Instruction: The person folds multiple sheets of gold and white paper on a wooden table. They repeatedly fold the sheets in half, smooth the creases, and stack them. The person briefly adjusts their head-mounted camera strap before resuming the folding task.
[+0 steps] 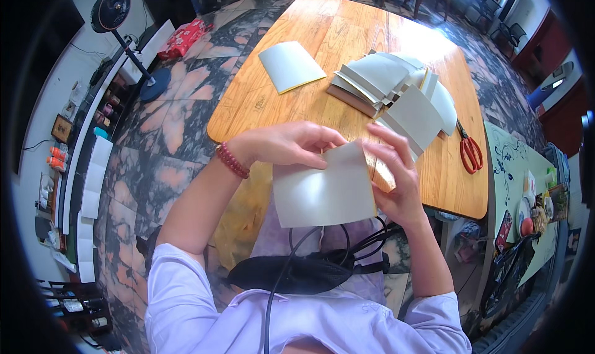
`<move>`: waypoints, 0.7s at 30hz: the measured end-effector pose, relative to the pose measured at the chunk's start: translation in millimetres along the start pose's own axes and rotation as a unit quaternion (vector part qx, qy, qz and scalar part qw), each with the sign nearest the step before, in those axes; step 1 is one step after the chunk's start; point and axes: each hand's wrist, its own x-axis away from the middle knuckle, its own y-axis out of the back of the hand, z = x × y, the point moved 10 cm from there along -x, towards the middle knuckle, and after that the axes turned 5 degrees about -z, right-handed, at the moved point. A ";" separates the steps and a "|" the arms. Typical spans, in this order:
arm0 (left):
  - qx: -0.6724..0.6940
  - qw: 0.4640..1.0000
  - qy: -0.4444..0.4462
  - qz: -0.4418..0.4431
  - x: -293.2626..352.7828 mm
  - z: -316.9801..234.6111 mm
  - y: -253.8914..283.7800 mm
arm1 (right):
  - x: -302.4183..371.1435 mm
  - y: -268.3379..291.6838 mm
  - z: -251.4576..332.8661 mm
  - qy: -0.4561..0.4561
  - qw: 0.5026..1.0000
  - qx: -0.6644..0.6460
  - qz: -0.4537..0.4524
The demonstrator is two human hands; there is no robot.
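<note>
A white card [325, 196] with a thin yellowish right edge is held up in front of my body, over my lap. My left hand [294, 144], with a red bead bracelet at the wrist, pinches its top edge, thumb on the near face and fingers behind. Around the upper right corner and right side curves my right hand [396, 174], its fingers and thumb at the edge. Part of its grip is hidden behind the card. Beyond my hands, another white card [291, 66] with a yellow border lies flat on the wooden table [248, 109].
A loose pile of white folded cards [378, 75] sits at the table's middle right. Red-handled scissors [470, 152] lie near the right edge. A side table [511, 159] with a floral cover holds clutter. Black cables [365, 245] cross my lap. A fan [114, 13] stands far left.
</note>
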 end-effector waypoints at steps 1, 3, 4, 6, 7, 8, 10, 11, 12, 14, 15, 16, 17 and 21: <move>-0.065 0.998 0.003 0.013 -3.6 -5.4 -0.5 | 2.5 -3.7 4.9 0.045 0.999 0.002 0.004; -0.201 0.979 0.016 0.039 -12.0 -17.6 0.7 | 3.2 -2.7 21.1 0.108 0.991 0.066 0.034; -0.212 0.977 0.001 0.031 -20.3 -29.4 5.2 | 5.8 -2.0 28.3 0.138 0.984 0.098 0.048; -0.233 0.972 -0.021 0.006 -31.5 -44.8 15.1 | 13.9 -9.4 45.5 0.211 0.952 0.223 0.006; -0.272 0.957 -0.082 -0.062 -37.5 -60.1 26.6 | 20.4 -15.2 50.8 0.234 0.930 0.284 -0.007; -0.308 0.932 -0.141 -0.131 -40.0 -75.3 36.2 | 25.9 -20.0 53.0 0.255 0.904 0.343 -0.020; -0.435 0.813 -0.271 -0.277 -29.3 -110.6 38.8 | 30.9 -28.1 39.9 0.242 0.895 0.375 -0.004; -0.409 0.825 -0.259 -0.291 -28.1 -109.3 36.4 | 33.1 -33.0 32.6 0.222 0.892 0.394 0.017; -0.383 0.837 -0.247 -0.304 -24.4 -105.2 31.0 | 35.8 -37.8 24.8 0.202 0.888 0.412 0.039; -0.415 0.819 -0.229 -0.322 -2.9 -88.6 7.9 | 41.7 -48.3 22.1 0.202 0.889 0.407 0.048; -0.435 0.809 -0.213 -0.332 13.0 -79.5 -3.9 | 43.3 -54.0 24.1 0.199 0.896 0.393 0.056; -0.423 0.817 -0.212 -0.330 23.6 -71.2 -15.1 | 45.1 -56.6 24.5 0.194 0.898 0.389 0.067; -0.413 0.823 -0.209 -0.329 34.5 -63.1 -25.0 | 44.8 -56.2 25.9 0.193 0.904 0.377 0.051; -0.430 0.818 -0.180 -0.338 59.2 -33.2 -51.8 | 38.0 -54.5 27.1 0.141 0.937 0.310 0.076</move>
